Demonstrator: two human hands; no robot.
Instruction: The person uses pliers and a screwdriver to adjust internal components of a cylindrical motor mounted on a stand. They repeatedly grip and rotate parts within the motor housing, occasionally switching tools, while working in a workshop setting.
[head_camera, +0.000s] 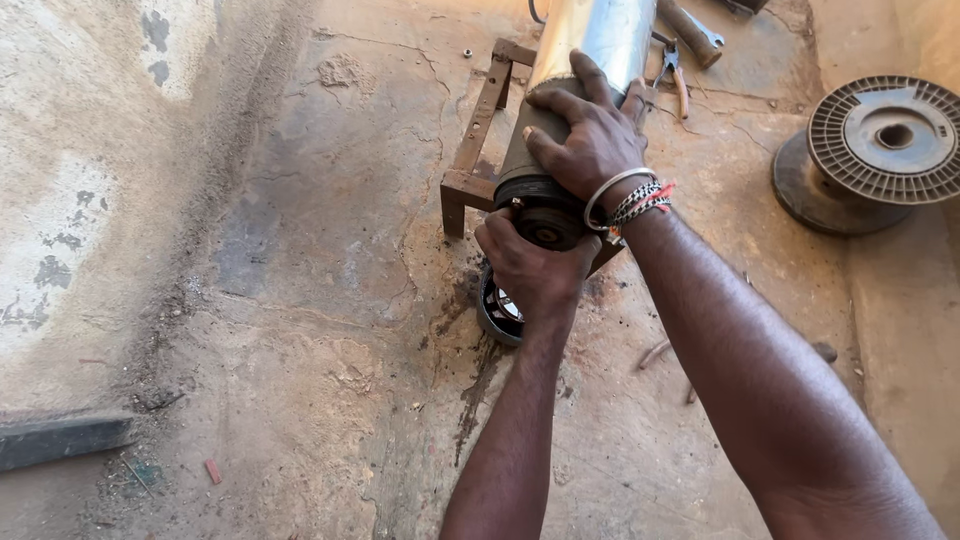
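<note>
The left hand (535, 270) is closed around the dark end cap (548, 228) of the metal cylinder (580, 70), which lies on a rusty metal stand (480, 130) on the floor. Just beyond, the right hand (590, 140) grips the cylinder's body from above. Pliers (675, 75) lie right of the cylinder, and a wire spool (870, 150) sits farther right.

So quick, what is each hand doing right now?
Left hand: closed around the dark end cap of the metal cylinder.
Right hand: fingers spread, pressed on top of the cylinder, gripping it.
</note>
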